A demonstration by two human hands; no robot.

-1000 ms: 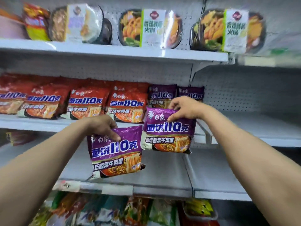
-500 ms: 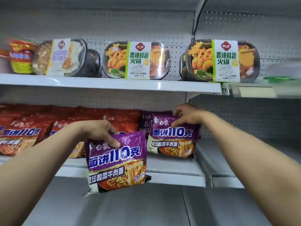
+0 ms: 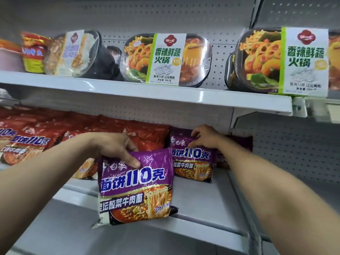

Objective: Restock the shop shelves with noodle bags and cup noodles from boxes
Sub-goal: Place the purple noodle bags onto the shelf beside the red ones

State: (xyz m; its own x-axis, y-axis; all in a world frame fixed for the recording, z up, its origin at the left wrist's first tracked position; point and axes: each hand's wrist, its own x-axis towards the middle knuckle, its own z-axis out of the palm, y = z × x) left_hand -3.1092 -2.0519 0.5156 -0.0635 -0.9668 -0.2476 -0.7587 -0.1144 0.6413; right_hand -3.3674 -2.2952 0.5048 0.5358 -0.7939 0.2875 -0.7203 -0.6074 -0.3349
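Note:
My left hand (image 3: 114,148) pinches the top edge of a purple noodle bag (image 3: 136,188), which hangs in front of the middle shelf (image 3: 198,205) with its bottom near the shelf's front lip. My right hand (image 3: 204,136) grips the top of a second purple noodle bag (image 3: 193,162) that stands on the shelf at the right end of the row. More purple bags (image 3: 237,144) lean behind it against the back panel.
Red noodle bags (image 3: 33,142) fill the middle shelf to the left. The upper shelf (image 3: 147,92) carries hot-pot bowls (image 3: 165,59) and a red cup (image 3: 33,52). A white divider post (image 3: 239,181) bounds the shelf bay on the right.
My right hand carried its purple bag up and back onto the shelf, standing it against the purple row. My left hand raised its bag toward the shelf front. The camera tilted upward.

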